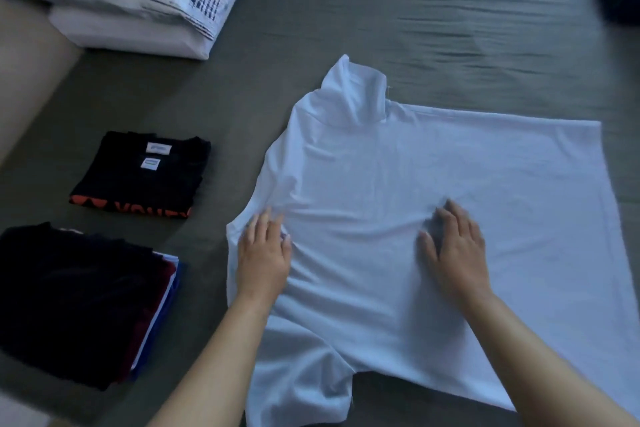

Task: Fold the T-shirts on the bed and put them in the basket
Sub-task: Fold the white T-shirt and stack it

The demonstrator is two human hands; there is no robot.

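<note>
On the bed [415,10], my left hand [265,253] and right hand [453,246] press flat, gripping nothing, on the unfolded white T-shirt [433,184]; one black T-shirt [145,173] lies folded, no basket visible.

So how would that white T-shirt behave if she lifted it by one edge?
The white T-shirt would probably go floppy and drape: it lies flat with soft wrinkles bunching near the left hand and right hand. It looks thin, so likely light. Pushed, it would probably crumple or drag on the grey bedsheet rather than slide as one piece.
</note>
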